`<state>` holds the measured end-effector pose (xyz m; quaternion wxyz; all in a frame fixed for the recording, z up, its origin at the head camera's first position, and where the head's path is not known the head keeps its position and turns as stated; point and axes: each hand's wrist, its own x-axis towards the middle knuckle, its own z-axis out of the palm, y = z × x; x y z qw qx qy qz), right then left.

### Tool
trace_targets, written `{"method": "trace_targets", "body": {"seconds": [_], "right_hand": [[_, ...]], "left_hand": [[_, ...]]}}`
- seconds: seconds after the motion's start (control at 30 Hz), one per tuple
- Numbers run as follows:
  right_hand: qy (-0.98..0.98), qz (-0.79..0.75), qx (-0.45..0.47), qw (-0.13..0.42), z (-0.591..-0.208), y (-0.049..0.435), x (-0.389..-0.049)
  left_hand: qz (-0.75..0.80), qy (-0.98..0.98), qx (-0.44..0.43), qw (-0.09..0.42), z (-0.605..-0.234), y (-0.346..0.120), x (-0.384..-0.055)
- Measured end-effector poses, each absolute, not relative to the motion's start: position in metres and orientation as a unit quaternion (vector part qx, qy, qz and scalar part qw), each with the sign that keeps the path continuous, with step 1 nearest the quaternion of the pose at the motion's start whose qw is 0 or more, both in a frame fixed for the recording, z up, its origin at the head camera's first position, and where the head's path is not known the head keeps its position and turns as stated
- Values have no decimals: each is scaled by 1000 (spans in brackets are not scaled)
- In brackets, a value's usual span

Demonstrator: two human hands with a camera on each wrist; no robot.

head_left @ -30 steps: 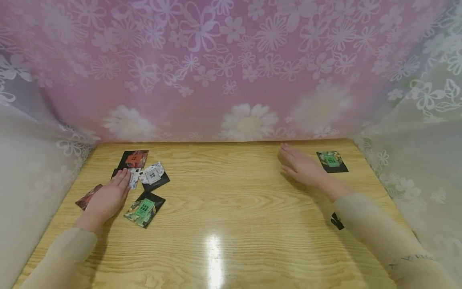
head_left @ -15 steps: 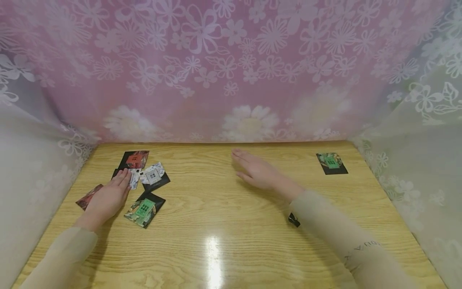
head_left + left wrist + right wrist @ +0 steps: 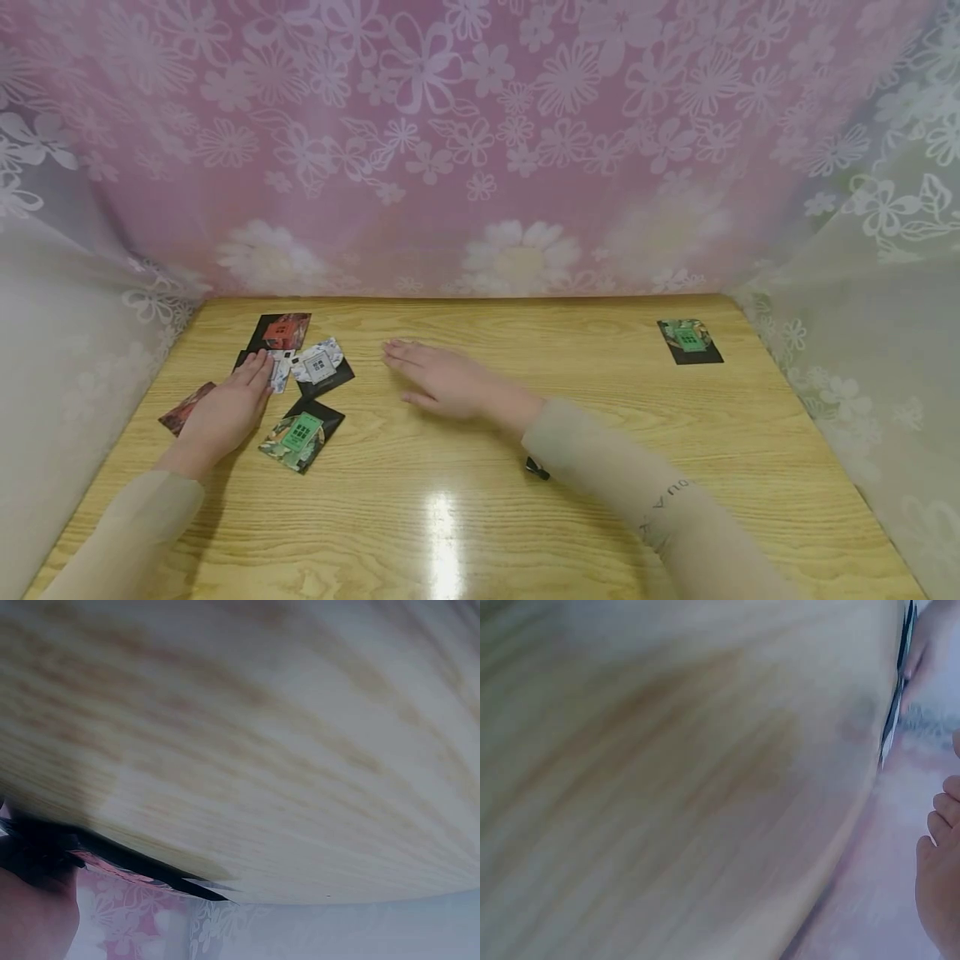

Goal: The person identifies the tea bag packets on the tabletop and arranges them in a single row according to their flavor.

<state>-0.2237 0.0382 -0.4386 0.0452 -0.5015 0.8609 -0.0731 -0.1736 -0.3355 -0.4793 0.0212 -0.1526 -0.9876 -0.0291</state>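
My left hand (image 3: 225, 412) lies flat with straight fingers on a white-and-blue flat packet (image 3: 281, 365), covering much of it. A red packet (image 3: 183, 408) is partly hidden beneath the same hand. Around it on the table are a red-and-black packet (image 3: 280, 332), a white-and-black packet (image 3: 321, 365) and a green-and-black packet (image 3: 302, 435). My right hand (image 3: 446, 381) holds nothing; its fingers are extended, pointing left, a short way right of the white-and-black packet. In the right wrist view, the right hand (image 3: 941, 877) shows at the edge.
Another green packet (image 3: 690, 340) lies alone at the far right of the wooden table (image 3: 600, 533). A pink flowered curtain (image 3: 480, 167) hangs along the back edge, with pale curtains at both sides. A small black piece (image 3: 536, 468) shows under the right wrist.
My right hand has swept left across the table, from beside the far-right green packet to near the left group. My left hand and the packets stay in place.
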Motion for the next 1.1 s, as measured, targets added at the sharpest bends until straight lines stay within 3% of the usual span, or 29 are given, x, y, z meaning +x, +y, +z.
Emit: {"method": "trace_targets", "body": {"seconds": [0.53, 1.1], "right_hand": [[824, -6, -565, 49, -451, -43, -203], [777, 126, -614, 53, -466, -80, -182]], "left_hand": [[-39, -987, -153, 32, -483, -334, -175], [-33, -989, -146, 19, -483, -334, -174]]}}
